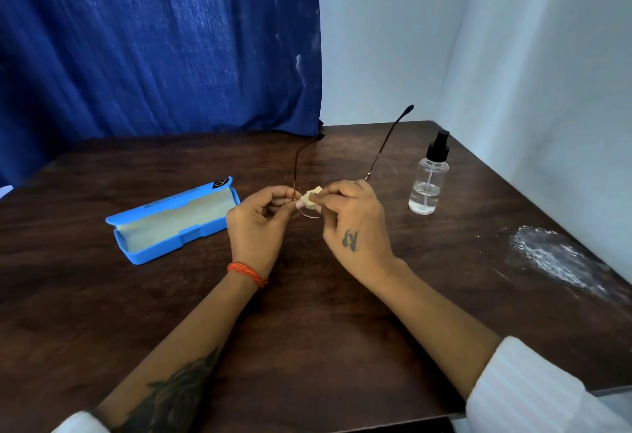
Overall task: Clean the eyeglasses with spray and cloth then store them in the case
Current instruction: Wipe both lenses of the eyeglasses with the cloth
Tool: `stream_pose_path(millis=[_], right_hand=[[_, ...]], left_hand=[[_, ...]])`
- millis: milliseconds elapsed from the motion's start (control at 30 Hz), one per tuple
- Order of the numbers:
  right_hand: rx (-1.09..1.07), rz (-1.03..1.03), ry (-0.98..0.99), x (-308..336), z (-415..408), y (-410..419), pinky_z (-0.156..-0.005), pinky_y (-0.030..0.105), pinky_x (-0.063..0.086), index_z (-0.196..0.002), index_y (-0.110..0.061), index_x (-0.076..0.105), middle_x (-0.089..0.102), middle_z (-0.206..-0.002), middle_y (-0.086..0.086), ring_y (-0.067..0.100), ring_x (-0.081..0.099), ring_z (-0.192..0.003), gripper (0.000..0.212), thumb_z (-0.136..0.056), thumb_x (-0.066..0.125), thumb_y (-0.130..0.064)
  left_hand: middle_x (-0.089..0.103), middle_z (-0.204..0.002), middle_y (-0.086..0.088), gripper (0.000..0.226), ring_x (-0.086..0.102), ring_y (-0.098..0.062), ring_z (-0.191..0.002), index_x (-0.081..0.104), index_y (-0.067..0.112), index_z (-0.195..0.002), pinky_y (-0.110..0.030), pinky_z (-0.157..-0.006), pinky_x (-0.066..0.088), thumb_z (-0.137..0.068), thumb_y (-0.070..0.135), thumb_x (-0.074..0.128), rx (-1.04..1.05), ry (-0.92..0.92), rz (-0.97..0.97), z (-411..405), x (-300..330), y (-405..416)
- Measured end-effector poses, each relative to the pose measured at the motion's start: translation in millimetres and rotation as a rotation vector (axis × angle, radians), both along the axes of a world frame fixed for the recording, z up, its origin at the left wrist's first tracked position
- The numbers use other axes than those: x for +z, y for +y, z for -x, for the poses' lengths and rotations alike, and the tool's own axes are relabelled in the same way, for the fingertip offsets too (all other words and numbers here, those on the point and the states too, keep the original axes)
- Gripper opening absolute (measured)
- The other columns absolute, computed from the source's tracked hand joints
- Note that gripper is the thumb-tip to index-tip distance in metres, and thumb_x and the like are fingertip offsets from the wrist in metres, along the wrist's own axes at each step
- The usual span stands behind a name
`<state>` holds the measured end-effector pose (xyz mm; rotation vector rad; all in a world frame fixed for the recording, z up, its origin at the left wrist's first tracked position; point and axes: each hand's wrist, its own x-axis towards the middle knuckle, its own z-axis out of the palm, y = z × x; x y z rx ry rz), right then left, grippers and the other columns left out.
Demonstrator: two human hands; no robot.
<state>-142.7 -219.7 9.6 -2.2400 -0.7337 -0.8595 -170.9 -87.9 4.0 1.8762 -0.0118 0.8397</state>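
Thin metal-framed eyeglasses point(386, 145) are held above the middle of the table, their temple arms unfolded and pointing away from me. My left hand point(260, 224) pinches the frame at its left side. My right hand point(355, 227) presses a small pale cloth point(312, 197) against the left lens, and my fingers hide most of both lenses. A blue case point(171, 224) lies open on the table to the left of my hands, its pale lining showing. To the right stands a clear spray bottle point(427, 179) with a black pump top, upright and partly filled.
The dark wooden table point(307, 313) has a white powdery smear point(547, 255) near its right edge. A blue curtain point(154, 39) hangs behind the table on the left, and a pale wall point(513, 39) closes the back right corner.
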Motion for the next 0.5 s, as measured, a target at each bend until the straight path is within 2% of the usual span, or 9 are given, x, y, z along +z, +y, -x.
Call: stream_pose_path(millis=[100,200,300,400,500], right_hand=[[0.072,-0.044,0.051,0.4,2.4,3.2,-0.075,0.027,0.045,-0.089,-0.006,0.074,0.071,-0.090,0.008,0.026,0.061,-0.085,0.025,-0.071,0.067,0.009],[0.195,-0.059,0.092,2.3,3.3,-1.3,-0.082,0.027,0.049,-0.090,-0.008,0.074,0.071,-0.094,0.005,0.020,0.062,-0.089,0.024,-0.074,0.067,0.008],[0.273,-0.040,0.078,3.9,3.1,-7.1,-0.082,0.031,0.051,-0.087,-0.009,0.074,0.072,-0.091,0.004,0.018,0.063,-0.089,0.023,-0.073,0.067,0.008],[0.230,0.024,0.024,4.3,3.1,-12.6,-0.077,0.033,0.053,-0.083,-0.007,0.074,0.072,-0.087,0.006,0.022,0.064,-0.085,0.025,-0.068,0.067,0.011],[0.100,0.113,-0.053,3.7,4.3,-12.0,-0.068,0.032,0.055,-0.081,-0.003,0.073,0.071,-0.082,0.008,0.025,0.062,-0.078,0.025,-0.063,0.067,0.013]], left_hand=[[0.068,-0.080,0.004,0.018,0.066,-0.006,-0.076,0.068,0.013,-0.090,-0.018,-0.072,0.055,-0.075,0.003,0.071,0.041,-0.028,0.015,0.6,0.9,-2.1],[0.065,-0.078,0.009,0.019,0.063,0.005,-0.074,0.068,0.013,-0.089,-0.010,-0.070,0.051,-0.074,0.002,0.071,0.073,-0.061,0.002,0.9,2.7,0.8],[0.065,-0.080,0.009,0.019,0.063,0.004,-0.074,0.067,0.015,-0.090,-0.009,-0.071,0.050,-0.075,0.004,0.072,0.071,-0.073,-0.032,1.9,3.3,2.0],[0.067,-0.083,0.002,0.016,0.063,-0.001,-0.075,0.069,0.008,-0.090,-0.008,-0.072,0.049,-0.075,0.003,0.072,0.080,-0.107,-0.136,1.8,3.3,3.2],[0.065,-0.085,0.001,0.016,0.062,-0.007,-0.077,0.069,0.004,-0.091,-0.009,-0.073,0.049,-0.075,0.003,0.071,0.079,-0.133,-0.278,1.0,3.7,7.3]])
